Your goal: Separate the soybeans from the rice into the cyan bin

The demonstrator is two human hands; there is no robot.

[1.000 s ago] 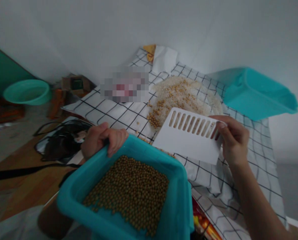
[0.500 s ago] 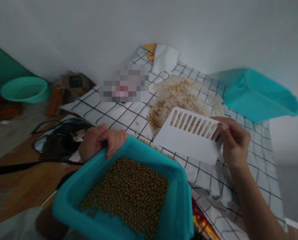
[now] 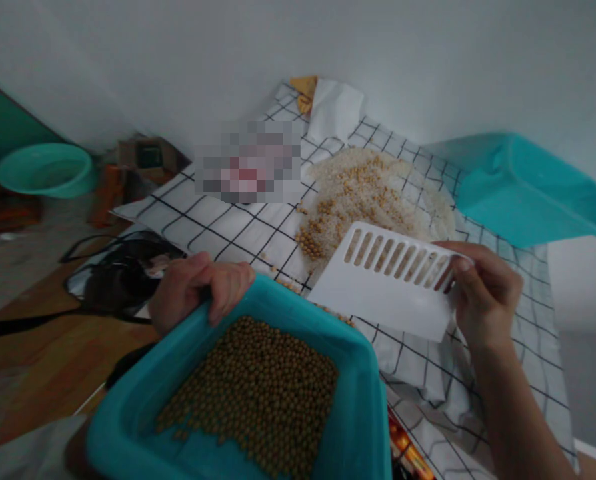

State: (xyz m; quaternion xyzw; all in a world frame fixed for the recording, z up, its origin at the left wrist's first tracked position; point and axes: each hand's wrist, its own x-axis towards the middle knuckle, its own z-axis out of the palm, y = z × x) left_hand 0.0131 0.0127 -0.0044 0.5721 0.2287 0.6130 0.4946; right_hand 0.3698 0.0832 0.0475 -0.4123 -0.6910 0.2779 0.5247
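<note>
My left hand (image 3: 203,287) is closed over the far left rim of a teal plastic bin (image 3: 363,373). Inside the bin lies a layer of round brownish beans (image 3: 258,393), with its floor showing at the near left. In my right hand (image 3: 488,293) is a white slotted plastic plate (image 3: 383,297), pinched at its right end between thumb and fingers. The plate is tilted just beyond the bin's far right edge. Behind it, a pile of pale rice-like grains mixed with yellow beans (image 3: 363,193) spreads over the checked cloth (image 3: 228,233).
A second teal bin (image 3: 528,193) rests at the table's right side. White paper (image 3: 335,110) and a yellow cloth (image 3: 304,90) lie by the wall. A blurred-out item occupies the back left. On the floor are a green basin (image 3: 45,170) and a black bag (image 3: 118,273).
My right hand and the slotted plate have shifted slightly right and down in the view. The surroundings also shift a little as the camera moves. My left hand keeps its grip on the bin.
</note>
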